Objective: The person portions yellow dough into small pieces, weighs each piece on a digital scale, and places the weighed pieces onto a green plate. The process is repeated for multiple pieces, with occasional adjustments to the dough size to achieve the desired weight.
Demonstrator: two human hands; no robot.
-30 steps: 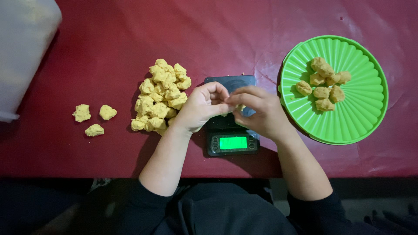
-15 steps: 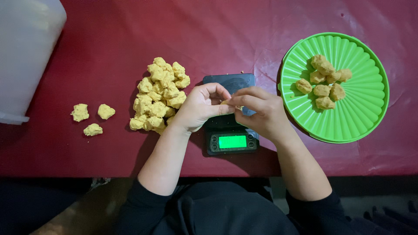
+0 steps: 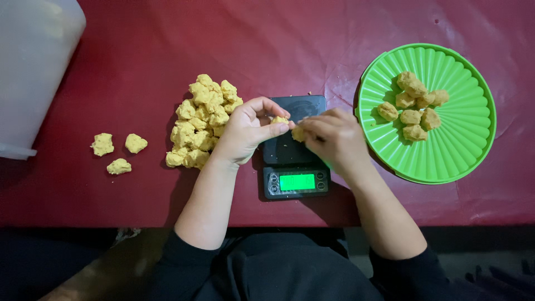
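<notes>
Over the black kitchen scale (image 3: 293,150) with a lit green display, my left hand (image 3: 245,131) pinches a small yellow dough bit (image 3: 279,120) between thumb and fingers. My right hand (image 3: 334,136) grips a larger dough piece (image 3: 298,134) just beside it, above the scale's platform. The two pieces are apart. A heap of yellow dough lumps (image 3: 205,120) lies directly left of my left hand.
A green ribbed plate (image 3: 457,150) at the right holds several dough balls (image 3: 415,106). Three loose dough lumps (image 3: 118,150) lie at the left on the red tablecloth (image 3: 139,56). A white plastic container (image 3: 30,67) stands at the far left. The table's front edge runs below the scale.
My hands, joined over one dough piece before, have drawn slightly apart; a small bit is now in my left fingers and the rest in my right.
</notes>
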